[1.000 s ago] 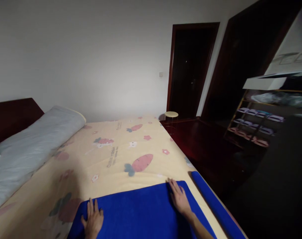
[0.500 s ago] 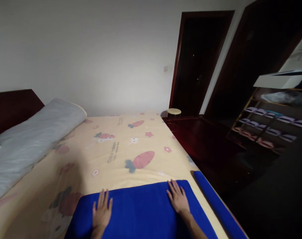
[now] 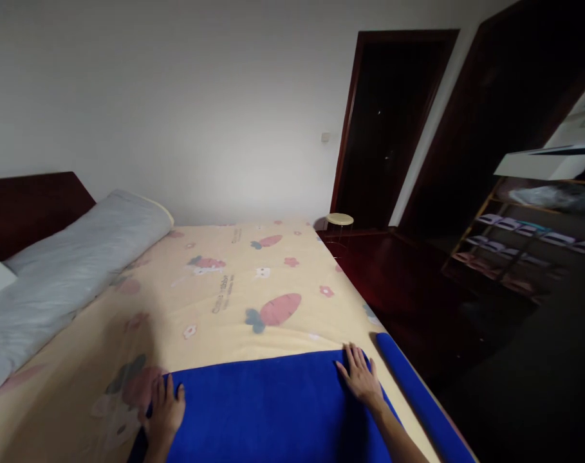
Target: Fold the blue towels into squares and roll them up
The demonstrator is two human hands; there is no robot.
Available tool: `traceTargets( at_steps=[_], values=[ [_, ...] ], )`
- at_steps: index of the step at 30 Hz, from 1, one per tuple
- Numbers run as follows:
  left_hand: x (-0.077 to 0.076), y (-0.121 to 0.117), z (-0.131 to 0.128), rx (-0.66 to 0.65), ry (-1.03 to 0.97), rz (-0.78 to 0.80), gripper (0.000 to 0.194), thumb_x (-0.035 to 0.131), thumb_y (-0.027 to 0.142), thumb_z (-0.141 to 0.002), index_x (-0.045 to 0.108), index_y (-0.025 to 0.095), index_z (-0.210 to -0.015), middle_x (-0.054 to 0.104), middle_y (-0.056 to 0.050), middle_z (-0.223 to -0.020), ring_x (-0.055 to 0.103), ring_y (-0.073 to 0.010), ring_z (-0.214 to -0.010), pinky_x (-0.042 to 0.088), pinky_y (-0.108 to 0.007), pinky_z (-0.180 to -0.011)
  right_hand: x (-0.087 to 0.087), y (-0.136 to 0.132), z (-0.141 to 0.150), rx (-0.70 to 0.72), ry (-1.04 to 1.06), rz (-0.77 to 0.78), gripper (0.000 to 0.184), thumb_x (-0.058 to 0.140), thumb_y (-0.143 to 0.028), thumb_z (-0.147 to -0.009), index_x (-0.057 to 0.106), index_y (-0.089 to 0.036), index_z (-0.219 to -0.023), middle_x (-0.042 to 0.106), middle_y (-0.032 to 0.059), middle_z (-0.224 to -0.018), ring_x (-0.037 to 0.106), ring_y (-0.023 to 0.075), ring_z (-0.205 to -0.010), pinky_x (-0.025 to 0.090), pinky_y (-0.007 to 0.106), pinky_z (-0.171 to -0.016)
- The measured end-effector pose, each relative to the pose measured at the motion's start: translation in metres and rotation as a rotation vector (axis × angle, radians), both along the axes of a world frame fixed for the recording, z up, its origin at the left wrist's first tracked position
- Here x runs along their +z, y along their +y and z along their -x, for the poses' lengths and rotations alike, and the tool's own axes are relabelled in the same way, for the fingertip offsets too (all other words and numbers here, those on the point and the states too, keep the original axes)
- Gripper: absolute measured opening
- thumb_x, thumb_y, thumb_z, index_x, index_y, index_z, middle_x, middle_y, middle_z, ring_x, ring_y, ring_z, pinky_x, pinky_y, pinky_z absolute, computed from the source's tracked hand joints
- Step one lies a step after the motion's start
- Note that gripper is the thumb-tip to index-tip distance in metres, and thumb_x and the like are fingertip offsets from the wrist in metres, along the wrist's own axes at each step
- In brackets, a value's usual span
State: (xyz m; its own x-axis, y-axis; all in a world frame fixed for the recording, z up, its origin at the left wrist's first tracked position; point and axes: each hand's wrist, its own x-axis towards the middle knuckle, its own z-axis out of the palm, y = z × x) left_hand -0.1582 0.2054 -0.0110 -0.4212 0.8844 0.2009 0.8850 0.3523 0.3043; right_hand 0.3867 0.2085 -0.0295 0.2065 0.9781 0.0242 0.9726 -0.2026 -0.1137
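Blue fabric, the cloth [image 3: 268,405] lies flat on the near part of the bed [image 3: 215,347], its far edge nearly straight and its near edge out of view. The left hand [image 3: 165,411] rests at the far left corner, palm down, fingers moderately spread; no grip is seen, and whether the thumb is tucked under the side edge cannot be told. The right hand [image 3: 363,379] rests at the far right corner, fingers extended and fanned, thumb apart, closed on nothing visible. A narrow blue strip [image 3: 417,386] lies along the bed's right edge, beside the cloth, with bare sheet between them. A grey pillow [image 3: 89,251] lies near the headboard [image 3: 31,209]; a stool [image 3: 340,219] stands past the bed's far right corner. Risks, in judgement: uneven pressure or an outward drag from either hand could skew the cloth or raise creases; the sheet beneath appears loose enough to ruck up with it. A corner could fold under if fingertips catch its edge. The strip is the most exposed item: a knock from the right forearm, or a shift of the sheet, could send it off onto the floor [image 3: 383,276].
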Motion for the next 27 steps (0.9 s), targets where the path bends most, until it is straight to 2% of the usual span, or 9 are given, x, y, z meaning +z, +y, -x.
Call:
traceTargets(
  at_steps=[3,7,9,11,13,16,20,23,27],
  values=[
    [0.008,-0.003,-0.066,-0.115,0.053,-0.01,0.059,0.017,0.037,-0.093,0.023,0.028,-0.151,0.024,-0.002,-0.16,0.02,-0.0193,-0.148,0.021,-0.053,-0.115,0.014,-0.003,0.062,0.223,0.078,-0.07,0.065,0.019,-0.054,-0.097,0.023,-0.02,-0.152,0.022,0.0061,-0.158,0.019,0.0242,-0.146,0.012,0.052,-0.118],
    [0.009,-0.01,-0.176,-0.514,0.126,0.19,0.058,0.016,0.022,-0.093,0.023,0.024,-0.15,0.02,-0.001,-0.16,0.016,-0.0163,-0.148,0.017,-0.047,-0.12,0.023,-0.015,0.171,0.481,0.27,-0.017,0.057,0.019,-0.041,-0.099,0.016,-0.022,-0.153,0.017,0.0021,-0.159,0.016,0.02,-0.147,0.016,0.046,-0.119],
    [0.008,-0.012,-0.208,-0.605,0.119,0.284,0.059,0.02,0.02,-0.092,0.023,0.026,-0.15,0.021,0.0,-0.16,0.018,-0.0167,-0.148,0.017,-0.046,-0.12,0.022,-0.02,0.205,0.52,0.324,0.03,0.055,0.019,-0.037,-0.099,0.02,-0.022,-0.153,0.02,0.0028,-0.158,0.017,0.0199,-0.147,0.017,0.044,-0.119],
    [0.007,-0.013,-0.215,-0.632,0.116,0.324,0.057,0.023,0.024,-0.092,0.023,0.028,-0.15,0.021,0.001,-0.16,0.019,-0.0169,-0.148,0.017,-0.046,-0.121,0.02,-0.021,0.213,0.528,0.338,0.06,0.055,0.021,-0.04,-0.1,0.024,-0.024,-0.152,0.022,0.0029,-0.158,0.018,0.0209,-0.146,0.017,0.046,-0.119],
    [0.006,-0.013,-0.2,-0.61,0.118,0.301,0.055,0.022,0.032,-0.095,0.022,0.032,-0.15,0.02,0.003,-0.16,0.019,-0.0169,-0.148,0.017,-0.047,-0.121,0.018,-0.018,0.198,0.491,0.318,0.051,0.056,0.023,-0.047,-0.099,0.026,-0.025,-0.151,0.021,0.0027,-0.158,0.018,0.022,-0.147,0.016,0.047,-0.119],
    [0.004,-0.011,-0.154,-0.494,0.139,0.254,0.054,0.02,0.041,-0.096,0.021,0.033,-0.15,0.02,0.002,-0.16,0.02,-0.0175,-0.148,0.016,-0.049,-0.12,0.014,-0.012,0.144,0.333,0.248,0.0,0.06,0.024,-0.053,-0.098,0.027,-0.025,-0.151,0.021,0.0036,-0.158,0.018,0.0216,-0.146,0.016,0.047,-0.118],
    [-0.005,-0.012,-0.081,-0.178,0.184,0.237,0.059,0.018,0.045,-0.095,0.021,0.027,-0.151,0.02,-0.002,-0.161,0.018,-0.0202,-0.148,0.015,-0.052,-0.12,0.004,-0.017,0.058,0.07,0.109,-0.008,0.062,0.023,-0.052,-0.097,0.026,-0.022,-0.151,0.022,0.0042,-0.159,0.017,0.0209,-0.147,0.014,0.047,-0.118],
    [-0.011,-0.016,-0.035,0.087,0.157,0.225,0.066,0.013,0.049,-0.093,0.016,0.019,-0.152,0.017,-0.006,-0.162,0.017,-0.0214,-0.149,0.018,-0.051,-0.119,-0.005,-0.028,0.011,-0.045,0.032,-0.013,0.066,0.023,-0.052,-0.095,0.025,-0.02,-0.152,0.02,0.005,-0.159,0.016,0.0216,-0.147,0.014,0.048,-0.118],
    [-0.005,-0.017,-0.008,0.111,0.093,0.236,0.068,0.011,0.047,-0.092,0.018,0.015,-0.152,0.022,-0.009,-0.16,0.023,-0.0217,-0.147,0.022,-0.051,-0.117,-0.009,-0.031,-0.011,-0.055,-0.003,-0.016,0.067,0.022,-0.051,-0.094,0.028,-0.018,-0.151,0.022,0.007,-0.158,0.018,0.0232,-0.147,0.014,0.049,-0.118]
  ],
)
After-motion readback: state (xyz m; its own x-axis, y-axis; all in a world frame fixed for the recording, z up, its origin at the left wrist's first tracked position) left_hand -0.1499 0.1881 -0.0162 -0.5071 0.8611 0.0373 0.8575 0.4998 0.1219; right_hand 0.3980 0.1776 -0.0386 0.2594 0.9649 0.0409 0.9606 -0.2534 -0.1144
